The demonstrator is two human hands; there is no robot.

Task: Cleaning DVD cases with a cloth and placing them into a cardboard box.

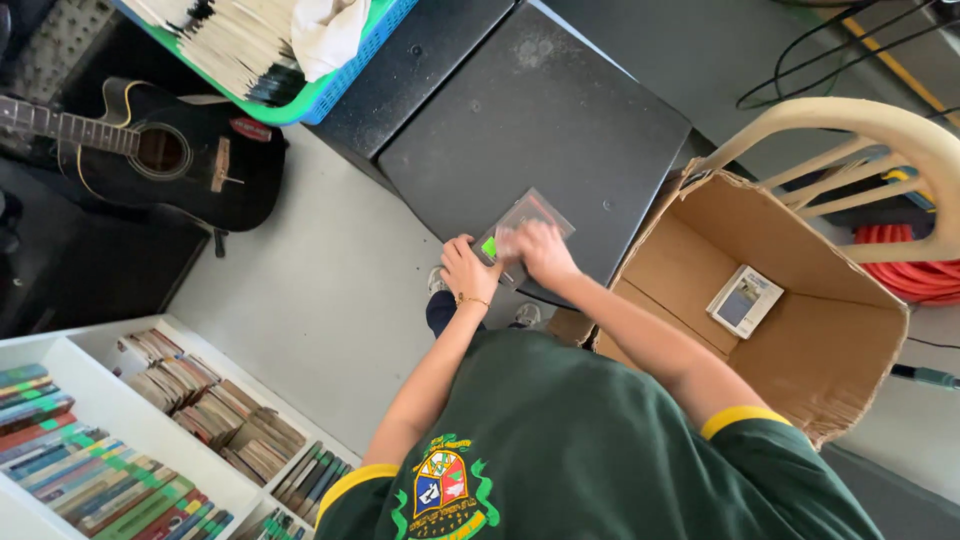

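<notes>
On the dark box top (540,120) in front of you lies a flat clear plastic case (525,222), tilted, with both your hands on it. Your right hand (540,250) is motion-blurred and covers the case's near half, so you cannot tell how far its fingers are curled or whether they grip or only press. Your left hand (467,268) sits at the case's near-left corner, fingers bent over the edge; the hold itself is hidden under the knuckles. Case appearance: transparent sleeve, dark insert with a reddish patch at the far end and a bright green tab (489,247) showing between your hands. Print too small to make out.

Right of the box, an open cardboard carton (800,350) holds one small white-and-blue booklet (745,300) on its floor; the carton's near wall is torn. A beige chair back (870,125) is cut off at the frame edge. A black guitar (170,155) lies left, neck cropped.
</notes>
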